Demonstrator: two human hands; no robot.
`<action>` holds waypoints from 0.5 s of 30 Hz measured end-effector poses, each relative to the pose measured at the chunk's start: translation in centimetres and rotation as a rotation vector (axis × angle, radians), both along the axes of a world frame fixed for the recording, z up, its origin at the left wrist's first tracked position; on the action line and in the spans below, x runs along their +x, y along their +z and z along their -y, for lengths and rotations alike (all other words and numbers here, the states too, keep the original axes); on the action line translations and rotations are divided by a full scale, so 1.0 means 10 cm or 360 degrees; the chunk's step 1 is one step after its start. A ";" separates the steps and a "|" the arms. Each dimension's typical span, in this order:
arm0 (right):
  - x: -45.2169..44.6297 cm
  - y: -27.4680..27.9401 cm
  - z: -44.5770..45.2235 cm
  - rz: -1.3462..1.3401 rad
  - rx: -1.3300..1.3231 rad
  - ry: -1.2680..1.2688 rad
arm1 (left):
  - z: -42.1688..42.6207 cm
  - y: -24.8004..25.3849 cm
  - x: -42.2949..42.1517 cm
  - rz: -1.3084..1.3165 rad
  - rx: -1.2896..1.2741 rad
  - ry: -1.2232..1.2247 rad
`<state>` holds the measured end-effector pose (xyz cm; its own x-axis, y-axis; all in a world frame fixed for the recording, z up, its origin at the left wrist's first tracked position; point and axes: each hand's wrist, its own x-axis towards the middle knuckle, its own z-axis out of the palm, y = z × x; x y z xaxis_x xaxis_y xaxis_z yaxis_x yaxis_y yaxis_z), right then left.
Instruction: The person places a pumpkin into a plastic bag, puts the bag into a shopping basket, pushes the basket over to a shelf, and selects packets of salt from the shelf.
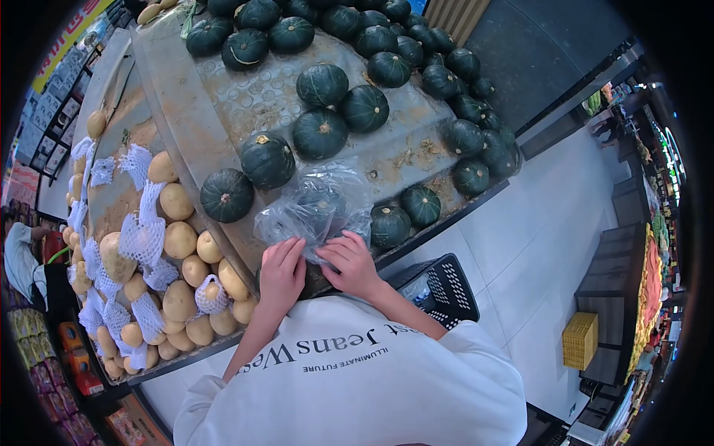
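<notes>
A clear plastic bag lies at the near edge of the display, around what looks like a dark green pumpkin. My left hand has its fingers closed on the bag's near left edge. On the right side of the same edge, my right hand pinches the plastic. Close to the bag are a round dark green pumpkin on the left, another pumpkin behind it, and a pumpkin to the right. The bag's contents are partly hidden by crumpled plastic.
Pale yellow round produce, some in white foam nets, fills the left section. More pumpkins are heaped at the back and right. A black basket stands below the display's right edge. A person is at the far left.
</notes>
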<state>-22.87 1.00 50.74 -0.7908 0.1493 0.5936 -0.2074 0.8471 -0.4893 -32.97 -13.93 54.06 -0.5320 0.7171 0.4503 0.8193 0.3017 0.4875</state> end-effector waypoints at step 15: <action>0.01 -0.01 0.01 0.0008 0.0006 -0.0003 | 0.01 0.01 0.00 -0.0034 0.0006 -0.0003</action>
<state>-22.79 0.91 50.62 -0.7935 0.1483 0.5902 -0.2036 0.8492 -0.4872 -32.93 -14.02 54.11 -0.5210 0.7164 0.4640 0.8300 0.2984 0.4712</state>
